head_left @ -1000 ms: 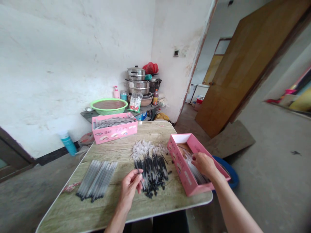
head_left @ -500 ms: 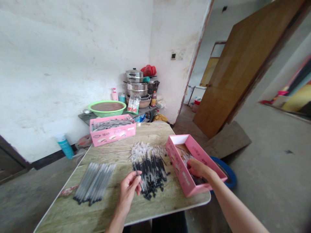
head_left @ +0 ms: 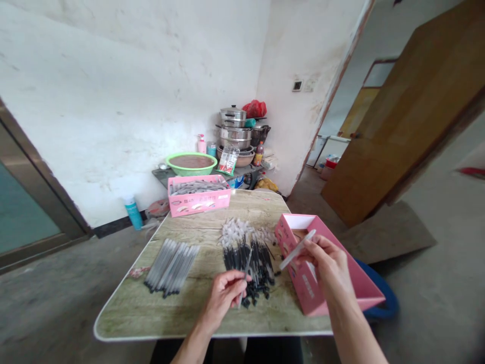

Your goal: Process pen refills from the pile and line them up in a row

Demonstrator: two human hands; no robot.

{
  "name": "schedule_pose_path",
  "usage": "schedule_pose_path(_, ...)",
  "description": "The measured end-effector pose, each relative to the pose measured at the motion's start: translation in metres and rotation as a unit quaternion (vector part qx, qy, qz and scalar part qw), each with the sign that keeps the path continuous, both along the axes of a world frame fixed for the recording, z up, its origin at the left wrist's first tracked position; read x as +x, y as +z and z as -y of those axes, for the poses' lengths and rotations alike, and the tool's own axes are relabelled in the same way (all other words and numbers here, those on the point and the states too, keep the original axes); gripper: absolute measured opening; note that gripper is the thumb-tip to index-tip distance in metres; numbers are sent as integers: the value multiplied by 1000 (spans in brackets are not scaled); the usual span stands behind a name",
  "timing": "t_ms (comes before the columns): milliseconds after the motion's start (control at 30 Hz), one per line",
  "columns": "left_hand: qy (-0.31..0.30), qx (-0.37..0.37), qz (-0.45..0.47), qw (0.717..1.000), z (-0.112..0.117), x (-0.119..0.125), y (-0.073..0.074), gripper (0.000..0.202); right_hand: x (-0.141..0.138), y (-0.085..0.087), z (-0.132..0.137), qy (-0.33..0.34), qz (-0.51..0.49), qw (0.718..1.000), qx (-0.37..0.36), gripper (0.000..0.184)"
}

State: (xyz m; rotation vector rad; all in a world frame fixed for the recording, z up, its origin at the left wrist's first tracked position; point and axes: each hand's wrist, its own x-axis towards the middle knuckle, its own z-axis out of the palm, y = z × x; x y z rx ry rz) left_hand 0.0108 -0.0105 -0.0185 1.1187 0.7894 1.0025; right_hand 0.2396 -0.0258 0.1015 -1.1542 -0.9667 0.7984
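Observation:
My left hand (head_left: 227, 293) is closed on a thin dark pen refill (head_left: 247, 263), held at a slant over the front of a pile of black-and-clear pen parts (head_left: 261, 260). My right hand (head_left: 329, 260) pinches a translucent pen barrel (head_left: 296, 251) above the near side of an open pink box (head_left: 366, 283). White translucent tips (head_left: 233, 231) lie heaped behind the black parts. To the left, a row of grey translucent pens (head_left: 172, 265) rests side by side, dark ends toward me. The right box's contents are mostly hidden by its wall and my hand.
A second pink box (head_left: 199, 202) full of pens stands at the back of the wood-patterned table (head_left: 197, 321). Behind it are a green basin (head_left: 191, 164) and stacked steel pots (head_left: 235, 134). A blue ring (head_left: 388, 298) lies below the right box.
My right hand has come up out of the right pink box with a pen barrel. My left hand still holds the refill, now more upright. The view has turned left.

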Motion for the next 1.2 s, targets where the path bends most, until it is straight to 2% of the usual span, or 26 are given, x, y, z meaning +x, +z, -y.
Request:
schedule_pose_path(67,-13,10,-7,1000,3,-1,7,35,-17,-5,-4,30,-38,999,-2,19)
schedule_pose_path(167,-16,24,-12,1000,6,-4,11,36,-31,-13,-14,38,-63,997,7,18)
schedule_pose_path(333,-17,29,-33,999,7,-9,8,36,-31,-23,-25,20,-84,996,13,19)
schedule_pose_path(633,-13,36,-34,999,7,-6,6,35,-37,-30,-23,62,-53,997,-11,21)
schedule_pose_path(700,9,20,-18,1000,6,-2,5,38,-45,-36,-21,76,-52,995,-26,23)
schedule_pose_path(933,162,-68,49,983,9,14,6,46,-86,-63,-9,103,-99,987,-67,26)
schedule_pose_path(1067,198,-58,116,972,8,20,11,58,-106,-77,-3,131,-131,979,-88,27)
schedule_pose_path(1200,208,-59,142,966,6,21,14,60,-112,-86,-1,111,-151,978,-93,27)
